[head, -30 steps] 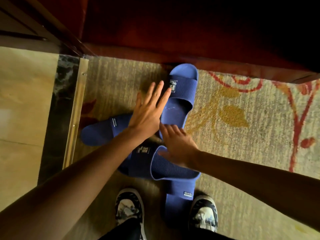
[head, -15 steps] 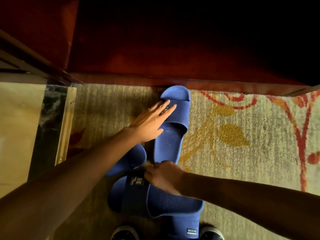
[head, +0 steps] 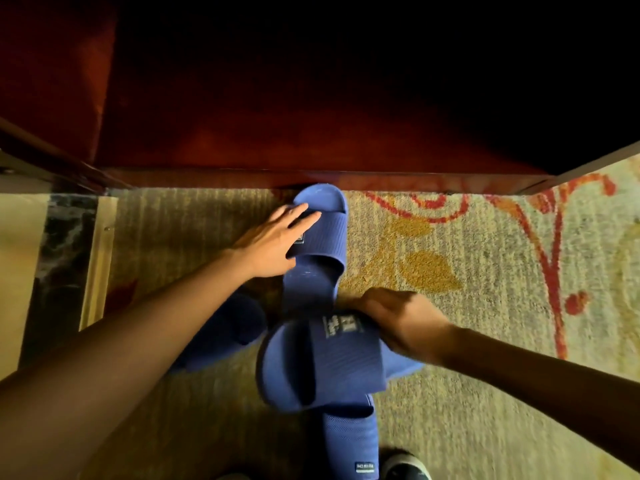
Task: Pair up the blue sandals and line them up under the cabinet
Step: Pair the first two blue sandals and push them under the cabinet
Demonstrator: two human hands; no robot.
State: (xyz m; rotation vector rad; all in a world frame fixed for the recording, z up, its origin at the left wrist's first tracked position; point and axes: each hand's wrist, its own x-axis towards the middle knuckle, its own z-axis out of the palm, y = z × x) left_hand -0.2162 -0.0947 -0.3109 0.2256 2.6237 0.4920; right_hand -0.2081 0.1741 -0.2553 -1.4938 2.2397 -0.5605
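On the patterned carpet (head: 485, 271), in front of the dark red cabinet (head: 311, 133), four blue sandals lie close together. The left hand (head: 277, 233) is stretched forward and lies flat, fingers open, on the strap of the far sandal (head: 318, 258), whose toe touches the foot of the cabinet. The right hand (head: 398, 317) is bent at the wrist and closed on the edge of the near sandal (head: 322, 365), which is tilted and blurred. This sandal lies across the heel of the far one and over a third sandal (head: 349, 441) near the bottom edge. A fourth sandal (head: 221, 327) is partly hidden under the left forearm. At the left a metal strip (head: 95, 261) borders the carpet beside a dark marble band (head: 62, 258). Every strap has a small white label, but I cannot read the writing. One shoe toe (head: 405, 467) shows at the bottom.
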